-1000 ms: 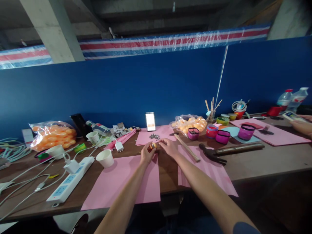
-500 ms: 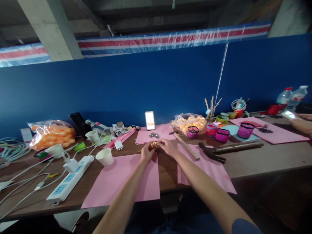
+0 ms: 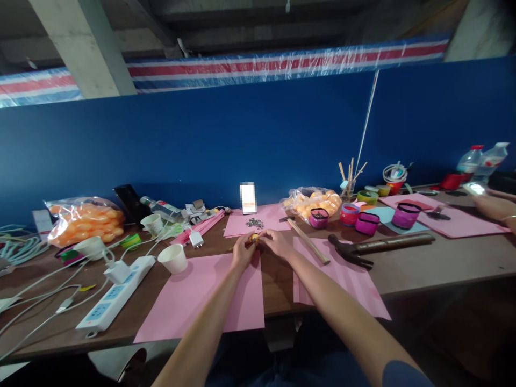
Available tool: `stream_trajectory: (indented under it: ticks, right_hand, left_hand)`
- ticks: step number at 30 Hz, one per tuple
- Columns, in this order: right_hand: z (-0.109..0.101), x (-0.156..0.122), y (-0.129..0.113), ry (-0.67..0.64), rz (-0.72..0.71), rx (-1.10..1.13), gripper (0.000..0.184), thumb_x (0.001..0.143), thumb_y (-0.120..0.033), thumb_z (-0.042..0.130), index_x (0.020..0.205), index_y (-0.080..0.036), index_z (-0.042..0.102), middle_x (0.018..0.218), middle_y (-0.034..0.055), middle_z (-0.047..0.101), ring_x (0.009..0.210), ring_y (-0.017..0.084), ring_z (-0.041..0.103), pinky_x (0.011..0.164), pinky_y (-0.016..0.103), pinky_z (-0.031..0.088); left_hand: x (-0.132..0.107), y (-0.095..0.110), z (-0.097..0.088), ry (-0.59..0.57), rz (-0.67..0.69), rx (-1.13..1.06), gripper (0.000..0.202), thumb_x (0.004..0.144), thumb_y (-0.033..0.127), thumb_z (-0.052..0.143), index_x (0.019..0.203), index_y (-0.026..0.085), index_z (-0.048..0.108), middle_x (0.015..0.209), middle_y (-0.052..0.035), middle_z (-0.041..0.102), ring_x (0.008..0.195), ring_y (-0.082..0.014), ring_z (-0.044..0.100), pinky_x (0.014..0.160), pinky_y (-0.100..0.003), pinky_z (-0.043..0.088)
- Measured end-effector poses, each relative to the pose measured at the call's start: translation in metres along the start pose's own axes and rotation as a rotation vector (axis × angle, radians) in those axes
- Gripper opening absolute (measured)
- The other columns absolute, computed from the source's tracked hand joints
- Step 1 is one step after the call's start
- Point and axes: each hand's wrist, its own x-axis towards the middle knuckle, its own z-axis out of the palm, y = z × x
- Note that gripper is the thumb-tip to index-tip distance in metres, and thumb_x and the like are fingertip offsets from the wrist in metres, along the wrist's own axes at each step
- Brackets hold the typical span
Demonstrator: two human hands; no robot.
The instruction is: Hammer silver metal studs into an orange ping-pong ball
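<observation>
A small rounded orange piece [image 3: 253, 238] with dark and shiny spots is pinched between both my hands, above the desk. My left hand [image 3: 242, 252] grips it from the left with closed fingers. From the right, my right hand [image 3: 277, 243] has its fingers closed at the same piece. Fingers cover much of it, so its exact kind is unclear. Just beyond my fingertips, a little pile of shiny metal bits [image 3: 255, 223] lies on pink paper [image 3: 276, 215]. Another pink sheet [image 3: 201, 301] lies under my left forearm.
A lit phone [image 3: 249, 199] stands behind the pile. To the right are a wooden stick [image 3: 308, 242], a hammer [image 3: 387, 244] and purple containers [image 3: 366, 223]. Bags of orange balls [image 3: 86, 220], paper cups and a power strip [image 3: 116, 295] are around. Another person's hand [image 3: 492, 207] holds a phone.
My hands stay in nearly the same place around the orange piece, which looks slightly turned. The other person's hand with the phone has shifted a little to the left.
</observation>
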Motion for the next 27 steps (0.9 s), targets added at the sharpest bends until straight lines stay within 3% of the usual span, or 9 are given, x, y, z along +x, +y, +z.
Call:
stream_trajectory:
  ticks: [3, 13, 18, 22, 27]
  right_hand:
    - [0.001, 0.0, 0.003, 0.001, 0.006, 0.018, 0.018, 0.073, -0.031, 0.055, 0.08, -0.015, 0.059, 0.078, 0.0032, 0.063, 0.071, 0.015, 0.057, 0.068, 0.027, 0.045]
    - [0.003, 0.001, 0.007, -0.016, 0.028, 0.077, 0.015, 0.072, -0.029, 0.057, 0.077, -0.016, 0.06, 0.075, 0.0025, 0.063, 0.068, 0.015, 0.058, 0.066, 0.026, 0.046]
    - [0.004, 0.002, 0.012, -0.003, 0.037, 0.095, 0.014, 0.071, -0.029, 0.058, 0.076, -0.016, 0.06, 0.075, 0.0025, 0.063, 0.069, 0.015, 0.057, 0.067, 0.027, 0.045]
    - [0.003, 0.002, 0.013, -0.004, 0.043, 0.109, 0.018, 0.071, -0.032, 0.058, 0.077, -0.015, 0.061, 0.074, 0.0028, 0.064, 0.071, 0.016, 0.058, 0.069, 0.028, 0.045]
    - [0.004, 0.001, 0.013, -0.025, 0.053, 0.143, 0.021, 0.071, -0.035, 0.059, 0.077, -0.015, 0.061, 0.072, 0.0029, 0.064, 0.067, 0.016, 0.058, 0.064, 0.027, 0.045]
  left_hand:
    - [0.0, -0.001, 0.0, 0.009, 0.001, 0.0, 0.054, 0.06, 0.005, 0.055, 0.112, 0.019, 0.052, 0.106, -0.007, 0.06, 0.085, -0.0166, 0.062, 0.077, -0.03, 0.05]
    - [0.001, -0.003, 0.002, 0.016, 0.008, 0.01, 0.041, 0.06, 0.007, 0.06, 0.1, 0.016, 0.059, 0.101, -0.0072, 0.061, 0.085, -0.0173, 0.061, 0.078, -0.032, 0.05]
    - [-0.001, 0.0, 0.002, 0.028, 0.011, -0.017, 0.045, 0.06, 0.007, 0.059, 0.104, 0.016, 0.053, 0.095, -0.0065, 0.061, 0.082, -0.0164, 0.061, 0.073, -0.031, 0.052]
    - [-0.002, 0.002, 0.002, 0.016, 0.024, -0.033, 0.034, 0.061, 0.008, 0.058, 0.094, 0.015, 0.057, 0.089, -0.005, 0.062, 0.082, -0.0162, 0.061, 0.074, -0.03, 0.052]
    - [0.001, -0.006, 0.003, 0.037, 0.02, -0.038, 0.039, 0.062, 0.008, 0.058, 0.101, 0.015, 0.056, 0.096, -0.0067, 0.061, 0.088, -0.0175, 0.061, 0.078, -0.03, 0.051]
